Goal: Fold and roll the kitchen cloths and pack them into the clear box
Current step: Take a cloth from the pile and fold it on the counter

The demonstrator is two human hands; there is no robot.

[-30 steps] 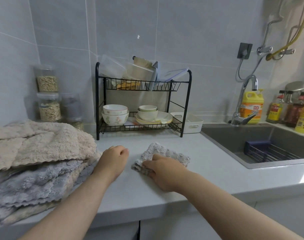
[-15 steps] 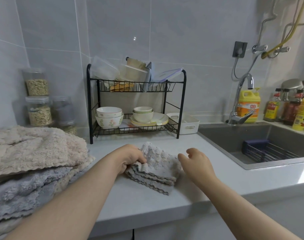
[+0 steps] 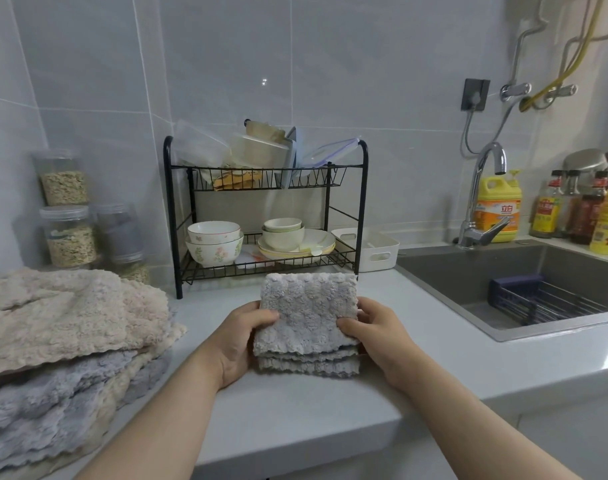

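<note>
Both thumbs lie on top of the folded grey cloth (image 3: 307, 313) and the other fingers curl under it. So the left hand (image 3: 240, 344) grips its edge at nine o'clock and the right hand (image 3: 377, 341) grips the edge at three o'clock. I think it is held from both sides to keep the layers together for rolling; the wavy hems lie stacked at six o'clock. Whether it touches the counter (image 3: 295, 427) I cannot tell. The roll is not yet made. At nine o'clock from the hands a pile of beige and grey cloths (image 3: 70, 341) waits within easy reach. At twelve o'clock stands the black dish rack (image 3: 363, 202), at two o'clock the sink (image 3: 468, 271). Which container is the clear box I cannot say.
</note>
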